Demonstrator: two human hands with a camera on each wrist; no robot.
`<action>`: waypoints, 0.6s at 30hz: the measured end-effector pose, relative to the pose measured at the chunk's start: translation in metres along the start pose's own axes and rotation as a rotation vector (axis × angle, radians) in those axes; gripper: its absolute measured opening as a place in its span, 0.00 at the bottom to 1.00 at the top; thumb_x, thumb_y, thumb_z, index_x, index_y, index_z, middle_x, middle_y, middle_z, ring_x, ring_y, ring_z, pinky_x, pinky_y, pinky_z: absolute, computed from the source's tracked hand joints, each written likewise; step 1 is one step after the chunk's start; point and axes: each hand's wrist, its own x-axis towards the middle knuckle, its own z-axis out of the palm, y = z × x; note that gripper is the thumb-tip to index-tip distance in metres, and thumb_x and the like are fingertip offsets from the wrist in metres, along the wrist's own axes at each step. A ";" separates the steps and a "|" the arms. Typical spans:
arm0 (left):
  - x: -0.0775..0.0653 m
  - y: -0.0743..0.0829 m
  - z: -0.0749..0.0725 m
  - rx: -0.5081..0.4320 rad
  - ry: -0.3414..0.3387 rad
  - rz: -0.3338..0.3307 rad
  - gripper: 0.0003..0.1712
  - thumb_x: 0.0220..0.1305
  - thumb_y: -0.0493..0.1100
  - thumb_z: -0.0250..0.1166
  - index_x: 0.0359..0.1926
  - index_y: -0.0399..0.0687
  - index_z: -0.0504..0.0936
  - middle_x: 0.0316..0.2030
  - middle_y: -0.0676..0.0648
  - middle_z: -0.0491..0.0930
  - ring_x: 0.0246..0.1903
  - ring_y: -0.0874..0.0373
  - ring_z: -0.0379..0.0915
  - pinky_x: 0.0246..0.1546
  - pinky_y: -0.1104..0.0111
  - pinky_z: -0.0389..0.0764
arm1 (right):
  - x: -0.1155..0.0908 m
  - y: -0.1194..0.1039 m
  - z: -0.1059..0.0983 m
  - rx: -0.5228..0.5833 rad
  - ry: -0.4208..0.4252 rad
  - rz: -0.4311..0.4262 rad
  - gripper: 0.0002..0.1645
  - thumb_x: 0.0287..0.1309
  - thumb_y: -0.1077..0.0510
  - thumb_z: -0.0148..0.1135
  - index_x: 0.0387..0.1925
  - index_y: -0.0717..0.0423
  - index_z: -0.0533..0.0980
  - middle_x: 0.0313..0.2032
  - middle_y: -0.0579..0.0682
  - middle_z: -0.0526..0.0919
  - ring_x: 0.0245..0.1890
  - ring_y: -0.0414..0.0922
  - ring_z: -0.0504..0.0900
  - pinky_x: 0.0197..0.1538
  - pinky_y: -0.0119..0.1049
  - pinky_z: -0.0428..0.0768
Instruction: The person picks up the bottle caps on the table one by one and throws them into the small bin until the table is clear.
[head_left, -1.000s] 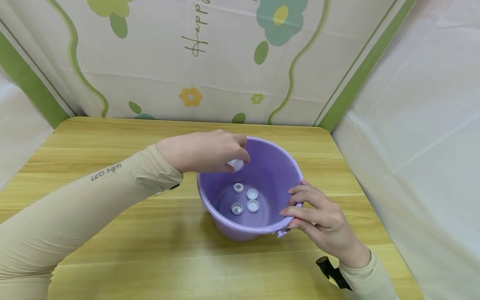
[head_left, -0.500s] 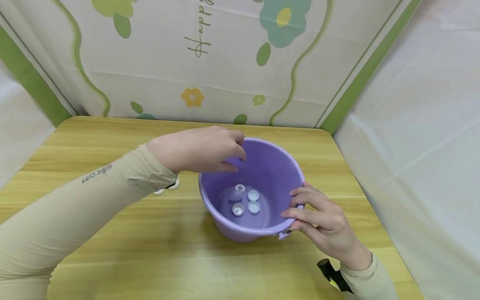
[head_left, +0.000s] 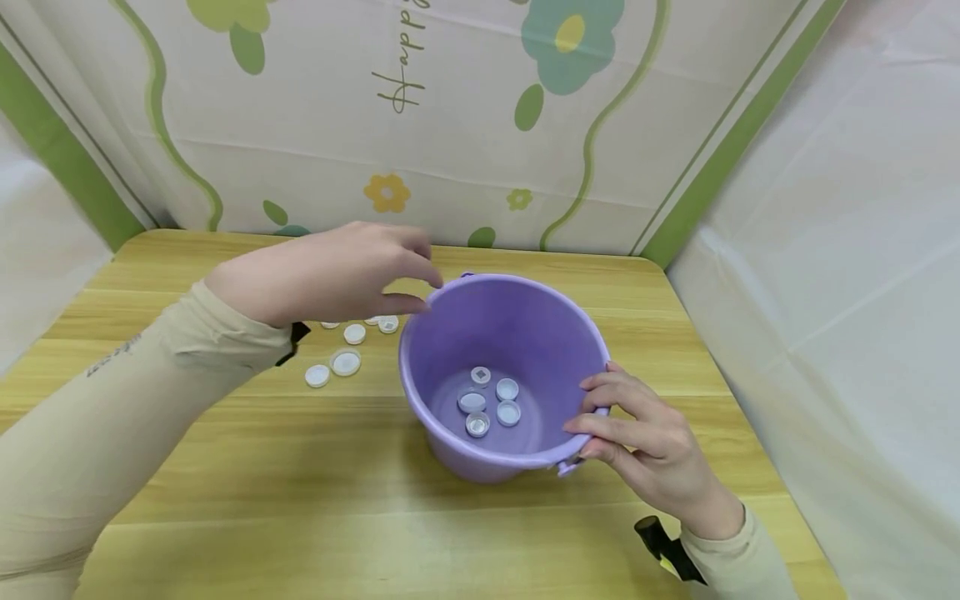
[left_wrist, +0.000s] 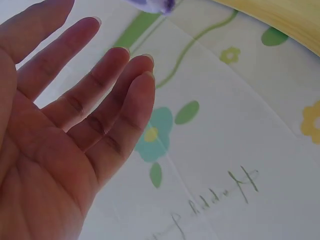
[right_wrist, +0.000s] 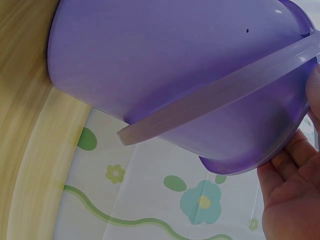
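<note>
A purple bucket (head_left: 510, 325) with a hinged handle (right_wrist: 220, 92) is on the wooden table. The right hand (head_left: 648, 437) grips its right rim, pinching the wall between thumb and fingers. On the bucket's floor lie several small round white pieces like caps or shallow lidded pots, among them one with a clear edge (head_left: 472, 402). At the left rim hovers the left hand (head_left: 337, 271), its fingers spread and holding nothing. The left wrist view shows the bare palm (left_wrist: 45, 165). Below that hand, more round white pieces (head_left: 346, 362) lie on the table, some partly hidden by it.
The wooden table (head_left: 300, 517) has its far edge against a white cloth backdrop (head_left: 315, 108) printed with flowers and vines. White sheeting (head_left: 840, 275) hangs along the right side. A dark strap (head_left: 667, 550) sits on the right wrist.
The left hand has let go of a round white piece, which has dropped into the bucket, and has moved left out over the rim. The right hand has stayed on the bucket.
</note>
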 end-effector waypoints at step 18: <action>-0.074 -0.052 0.035 -0.027 0.023 -0.223 0.14 0.58 0.43 0.74 0.46 0.50 0.87 0.42 0.53 0.79 0.37 0.58 0.77 0.39 0.58 0.79 | -0.005 0.001 -0.002 -0.021 -0.003 0.015 0.13 0.64 0.57 0.63 0.35 0.65 0.85 0.36 0.59 0.81 0.52 0.51 0.77 0.70 0.48 0.62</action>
